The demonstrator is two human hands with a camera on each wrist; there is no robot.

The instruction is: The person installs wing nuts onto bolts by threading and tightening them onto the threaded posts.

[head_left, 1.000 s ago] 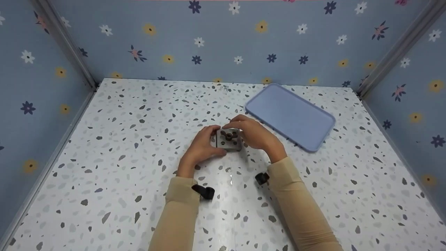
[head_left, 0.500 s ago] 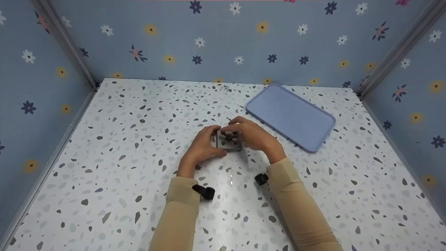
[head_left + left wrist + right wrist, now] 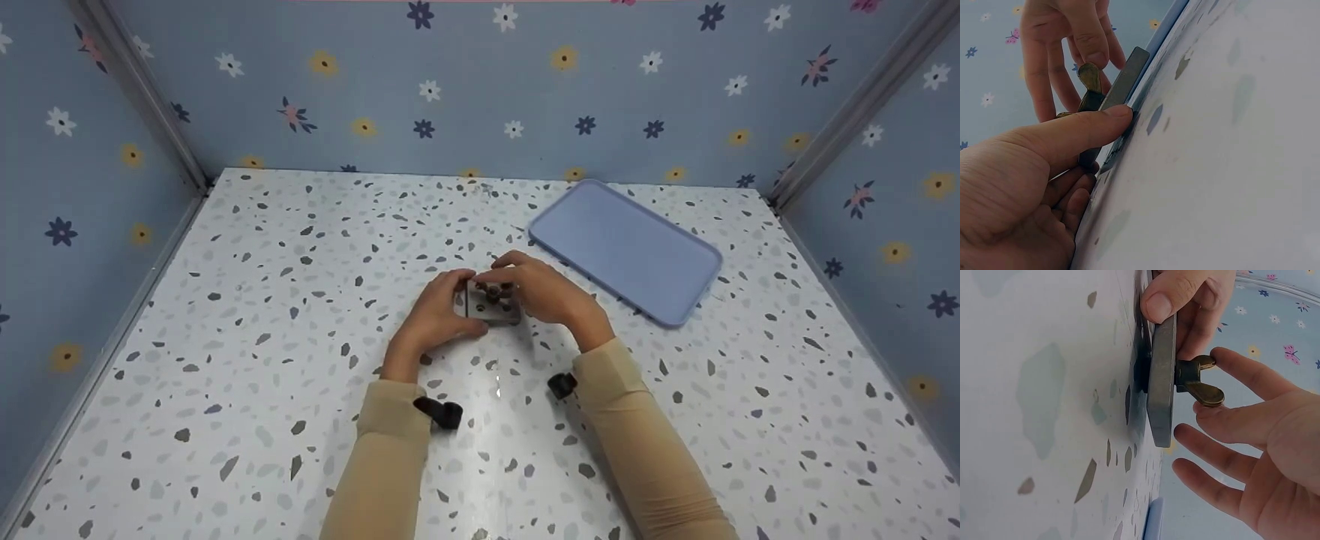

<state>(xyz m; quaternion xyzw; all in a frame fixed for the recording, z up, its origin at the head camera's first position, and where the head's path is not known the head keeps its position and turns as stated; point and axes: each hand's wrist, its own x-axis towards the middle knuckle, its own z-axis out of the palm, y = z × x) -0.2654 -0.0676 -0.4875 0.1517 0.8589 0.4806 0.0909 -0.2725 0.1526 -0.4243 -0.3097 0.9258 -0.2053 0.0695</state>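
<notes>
A small grey metal plate (image 3: 489, 315) with several holes sits low over the table between my hands. On its upper face stands a brass wing nut (image 3: 1205, 391) on a dark collar, and a dark part shows under the plate in the right wrist view. My left hand (image 3: 435, 311) grips the plate by its left side, thumb on the near edge and fingers at the far edge. My right hand (image 3: 551, 292) has the wing nut between thumb and index finger, one at each wing; its other fingers (image 3: 1207, 484) are spread beside the plate.
A shallow blue tray (image 3: 626, 251) lies at an angle behind and right of my right hand. The speckled white table (image 3: 300, 360) is bounded by flowered blue panels (image 3: 465, 82) at the back and sides.
My right hand has shifted slightly, its fingers now covering more of the wing nut. The left hand and the plate stay in place.
</notes>
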